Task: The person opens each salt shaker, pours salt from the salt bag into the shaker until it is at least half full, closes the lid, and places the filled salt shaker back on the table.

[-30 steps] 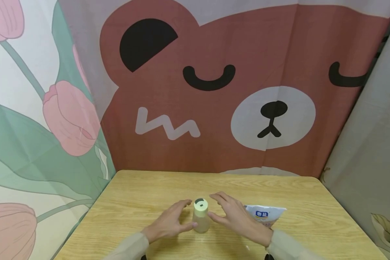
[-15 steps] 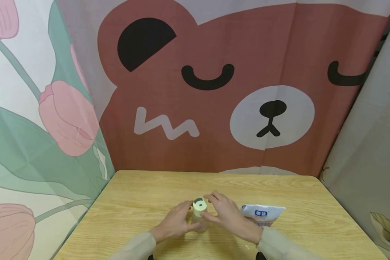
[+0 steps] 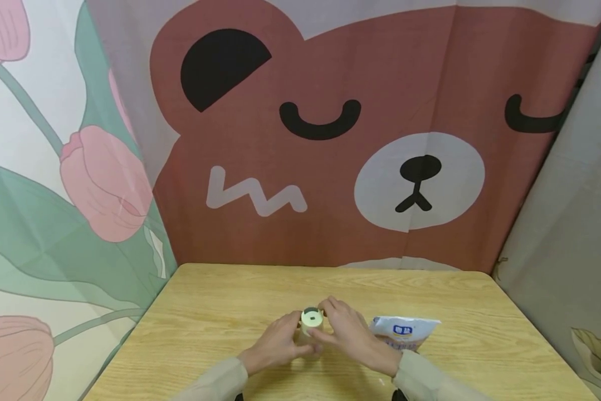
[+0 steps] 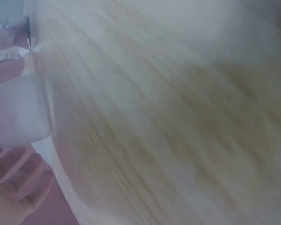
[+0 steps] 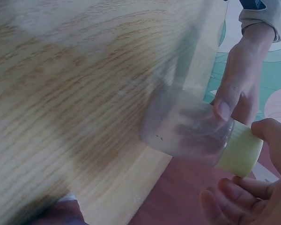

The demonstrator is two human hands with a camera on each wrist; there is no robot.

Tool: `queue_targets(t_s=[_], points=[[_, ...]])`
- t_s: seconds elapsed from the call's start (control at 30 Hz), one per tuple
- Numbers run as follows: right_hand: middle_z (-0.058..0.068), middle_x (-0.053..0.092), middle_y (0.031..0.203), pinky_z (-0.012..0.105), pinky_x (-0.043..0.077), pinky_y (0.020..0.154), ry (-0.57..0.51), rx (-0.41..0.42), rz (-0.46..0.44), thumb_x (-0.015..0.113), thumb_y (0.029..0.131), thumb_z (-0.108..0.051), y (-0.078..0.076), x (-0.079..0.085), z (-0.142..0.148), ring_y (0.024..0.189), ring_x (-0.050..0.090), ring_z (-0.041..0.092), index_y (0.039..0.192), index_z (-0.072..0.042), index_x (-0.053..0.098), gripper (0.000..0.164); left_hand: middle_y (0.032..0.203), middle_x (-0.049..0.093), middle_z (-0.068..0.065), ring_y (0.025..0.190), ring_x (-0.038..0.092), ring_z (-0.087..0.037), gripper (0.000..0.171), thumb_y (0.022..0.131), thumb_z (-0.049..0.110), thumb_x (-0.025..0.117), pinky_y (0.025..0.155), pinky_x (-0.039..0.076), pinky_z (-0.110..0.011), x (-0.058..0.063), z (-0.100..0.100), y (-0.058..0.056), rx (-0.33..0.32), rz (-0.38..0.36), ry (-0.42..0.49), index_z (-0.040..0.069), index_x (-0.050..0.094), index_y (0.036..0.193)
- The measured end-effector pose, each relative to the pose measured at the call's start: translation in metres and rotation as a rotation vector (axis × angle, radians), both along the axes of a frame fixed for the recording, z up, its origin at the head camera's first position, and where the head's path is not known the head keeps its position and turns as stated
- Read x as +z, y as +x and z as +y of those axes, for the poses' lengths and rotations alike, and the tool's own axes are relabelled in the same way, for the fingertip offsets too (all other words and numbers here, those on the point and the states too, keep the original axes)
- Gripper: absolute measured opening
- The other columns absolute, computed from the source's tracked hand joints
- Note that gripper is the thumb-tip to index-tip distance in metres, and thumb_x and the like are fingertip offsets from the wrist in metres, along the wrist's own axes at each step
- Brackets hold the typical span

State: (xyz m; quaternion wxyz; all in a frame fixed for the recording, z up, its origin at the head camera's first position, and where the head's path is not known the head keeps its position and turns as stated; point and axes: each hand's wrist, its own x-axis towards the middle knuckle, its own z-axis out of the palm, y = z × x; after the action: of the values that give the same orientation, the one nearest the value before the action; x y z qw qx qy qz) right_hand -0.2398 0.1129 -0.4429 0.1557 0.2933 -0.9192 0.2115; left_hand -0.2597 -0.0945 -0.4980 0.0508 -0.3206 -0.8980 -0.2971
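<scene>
Upright on the wooden table, a frosted see-through seasoning bottle [image 5: 173, 124] carries a pale yellow-green lid [image 3: 312, 319] with a dark patch on top. My left hand [image 3: 277, 341] grips the bottle's body from the left; its thumb lies along the side in the right wrist view. From the right, my right hand [image 3: 350, 334] holds the lid, thumb at its edge and fingers curled around the far side. The bottle's lower part is largely covered by the hands in the head view. At the left edge of the left wrist view, the frosted body [image 4: 18, 112] shows beside fingers [image 4: 35, 190].
A white plastic packet [image 3: 408, 329] with a blue label stands just right of the right hand, partly behind the wrist. The wooden table [image 3: 220, 295] reaches back to a bear-print curtain [image 3: 260, 239]. A flower-print curtain [image 3: 39, 245] hangs at the left.
Both hands have come inward from either side of the bottle, the left now around its body and the right at its lid. The bottle has shifted very slightly to the right.
</scene>
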Motion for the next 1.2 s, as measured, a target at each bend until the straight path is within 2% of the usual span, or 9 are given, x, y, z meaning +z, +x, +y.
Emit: queue_targets(t_s=[0.13,0.33,0.53,0.6,0.77,1.0,1.2], points=[[-0.001,0.055,0.087,0.02,0.044,0.054,0.015,-0.018,0.003,0.074,0.087,-0.046,0.001,0.002,-0.001,0.07,0.05,0.009,0.101,-0.008,0.059,0.043,0.118,0.066,0.002,0.098,0.062,-0.011,0.066,0.086,0.061,0.067,0.079,0.054,-0.027,0.0,0.002,-0.001,-0.018,0.013,0.034,0.014,0.056,0.131],[0.005,0.061,0.096,0.024,0.052,0.058,0.046,-0.01,0.027,0.07,0.089,-0.051,0.001,0.002,-0.005,0.076,0.06,0.016,0.117,0.001,0.061,0.06,0.111,0.068,0.003,0.09,0.06,-0.005,0.061,0.085,0.054,0.072,0.073,0.052,-0.021,0.0,0.006,-0.001,-0.046,0.029,0.073,0.013,0.059,0.128],[0.002,0.061,0.089,0.024,0.053,0.058,0.059,0.012,0.068,0.071,0.089,-0.046,0.0,0.001,-0.006,0.072,0.059,0.013,0.104,-0.002,0.067,0.046,0.105,0.069,0.009,0.089,0.061,-0.002,0.055,0.083,0.044,0.079,0.073,0.052,-0.02,0.002,0.007,-0.002,-0.038,-0.02,0.095,0.014,0.063,0.126],[0.003,0.062,0.09,0.024,0.053,0.06,0.059,0.025,0.068,0.072,0.089,-0.044,-0.001,0.001,-0.006,0.074,0.06,0.013,0.104,-0.002,0.068,0.045,0.105,0.07,0.008,0.088,0.062,-0.002,0.054,0.083,0.04,0.08,0.072,0.052,-0.019,0.003,0.007,-0.003,-0.044,-0.042,0.104,0.012,0.064,0.127],[0.0,0.061,0.089,0.02,0.051,0.058,0.002,0.094,0.018,0.074,0.089,-0.04,-0.004,0.003,-0.003,0.072,0.059,0.011,0.104,-0.002,0.068,0.041,0.111,0.071,0.005,0.081,0.061,0.001,0.055,0.085,0.034,0.08,0.068,0.051,-0.018,0.004,0.008,-0.004,-0.071,-0.097,0.136,0.011,0.062,0.131],[-0.002,0.06,0.089,0.018,0.048,0.058,-0.023,0.139,-0.02,0.074,0.09,-0.033,-0.007,0.003,-0.002,0.073,0.057,0.007,0.104,-0.003,0.067,0.033,0.108,0.072,0.005,0.068,0.055,0.002,0.055,0.085,0.036,0.08,0.061,0.05,-0.018,0.004,0.01,-0.007,-0.093,-0.121,0.173,0.01,0.063,0.13],[-0.001,0.058,0.089,0.02,0.049,0.059,-0.014,0.135,-0.036,0.075,0.09,-0.028,-0.005,0.005,-0.002,0.074,0.056,0.009,0.103,-0.003,0.066,0.03,0.113,0.071,0.001,0.08,0.063,-0.001,0.054,0.086,0.034,0.079,0.067,0.053,-0.019,0.003,0.011,-0.007,-0.117,-0.165,0.203,0.009,0.061,0.131]])
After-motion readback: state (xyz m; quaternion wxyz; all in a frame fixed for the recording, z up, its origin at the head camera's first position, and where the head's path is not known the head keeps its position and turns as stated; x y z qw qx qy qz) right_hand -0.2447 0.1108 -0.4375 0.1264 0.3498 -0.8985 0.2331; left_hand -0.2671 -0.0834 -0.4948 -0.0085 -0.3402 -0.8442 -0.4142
